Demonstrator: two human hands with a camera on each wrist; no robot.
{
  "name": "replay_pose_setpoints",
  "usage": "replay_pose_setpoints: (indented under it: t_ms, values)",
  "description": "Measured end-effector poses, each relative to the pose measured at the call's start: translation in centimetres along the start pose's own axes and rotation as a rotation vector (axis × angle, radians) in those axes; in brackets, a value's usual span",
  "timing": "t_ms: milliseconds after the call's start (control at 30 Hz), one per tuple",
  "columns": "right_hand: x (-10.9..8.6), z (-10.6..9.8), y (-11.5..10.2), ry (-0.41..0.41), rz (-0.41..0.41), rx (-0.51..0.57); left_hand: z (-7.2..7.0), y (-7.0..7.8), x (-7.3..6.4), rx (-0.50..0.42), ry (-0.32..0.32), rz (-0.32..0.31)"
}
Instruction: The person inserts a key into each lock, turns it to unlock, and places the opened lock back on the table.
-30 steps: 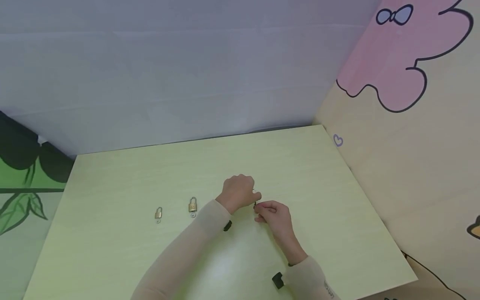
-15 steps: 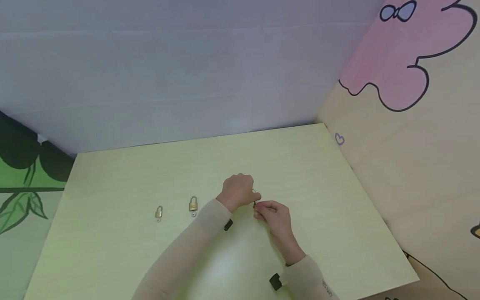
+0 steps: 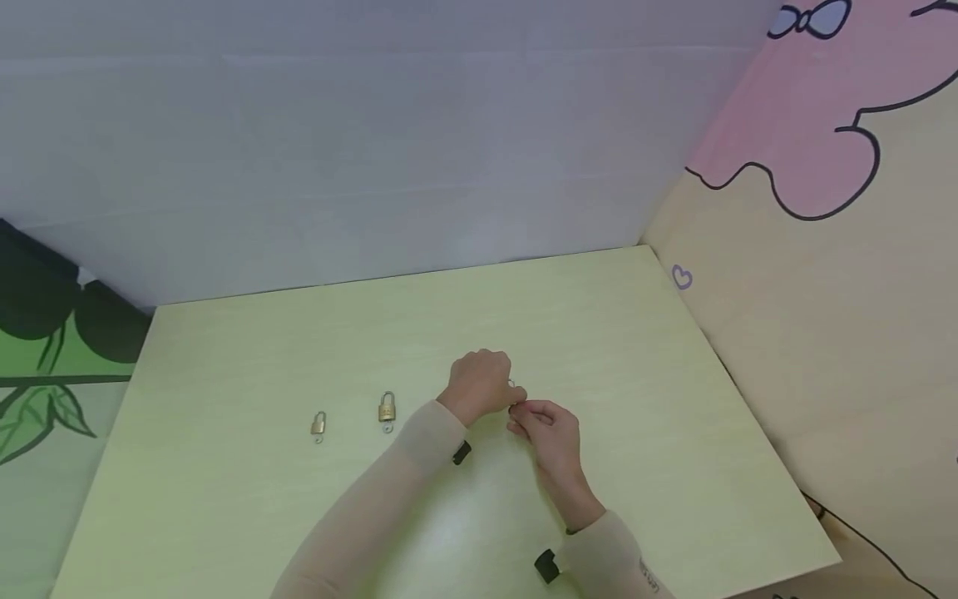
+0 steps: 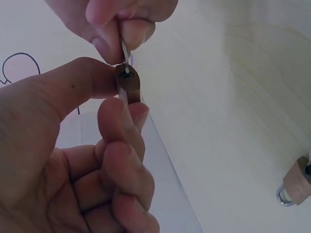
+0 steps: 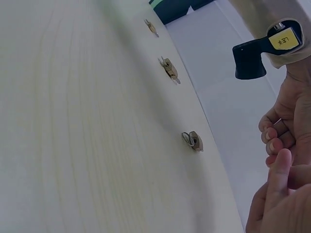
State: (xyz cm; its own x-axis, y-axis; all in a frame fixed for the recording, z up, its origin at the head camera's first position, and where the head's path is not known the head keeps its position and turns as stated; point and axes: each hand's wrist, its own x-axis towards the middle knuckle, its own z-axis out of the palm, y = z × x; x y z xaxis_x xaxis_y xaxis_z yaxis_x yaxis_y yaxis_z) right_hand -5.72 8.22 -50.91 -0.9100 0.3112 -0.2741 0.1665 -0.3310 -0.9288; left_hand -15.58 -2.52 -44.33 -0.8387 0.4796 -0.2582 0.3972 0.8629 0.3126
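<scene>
In the left wrist view, my left hand (image 4: 43,136) pinches a small brass padlock (image 4: 128,83) between thumb and fingers, its keyhole end facing my right hand. My right hand (image 4: 131,19) pinches a thin metal key (image 4: 125,52) whose blade meets the keyhole; how deep it sits I cannot tell. In the head view, the left hand (image 3: 481,387) and right hand (image 3: 551,434) come together above the table, mostly hiding both things. The right wrist view also shows my left hand (image 5: 294,109) and right hand (image 5: 279,194) close together.
Two brass padlocks (image 3: 387,410) (image 3: 318,426) with keys in them lie left of my hands on the pale table (image 3: 224,499). A third padlock (image 5: 194,141) lies nearer my hands. A grey-white wall (image 3: 337,166) stands behind the table's far edge.
My hands have drawn slightly closer together, so the dark piece between the fingertips shows less. The head view has shifted slightly; the padlocks on the table have stayed put.
</scene>
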Motion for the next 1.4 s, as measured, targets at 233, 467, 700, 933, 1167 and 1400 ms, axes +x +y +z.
replay_pose_setpoints:
  t_ms: [233,467,700,933,1167,1400]
  values:
    - [-0.3,0.3,0.4,0.013,-0.010,-0.005,0.2,-0.2,-0.3,-0.035,-0.023,-0.033]
    - [-0.4,0.2,0.7,0.026,0.019,0.064,0.2,-0.2,-0.5,-0.063,-0.010,-0.028]
    - [-0.4,0.2,0.7,0.045,-0.009,0.133,-0.2,0.3,-0.7,-0.088,0.008,-0.026]
    - [-0.5,0.3,0.2,0.057,0.023,0.166,-0.9,0.8,-0.9,-0.100,-0.002,-0.040]
    - [-0.4,0.1,0.1,0.028,0.054,0.131,-1.2,0.7,-1.0,-0.089,0.011,-0.023]
    - [0.0,-0.6,-0.2,-0.080,0.030,-0.064,-0.9,0.6,-0.7,-0.069,0.011,-0.015]
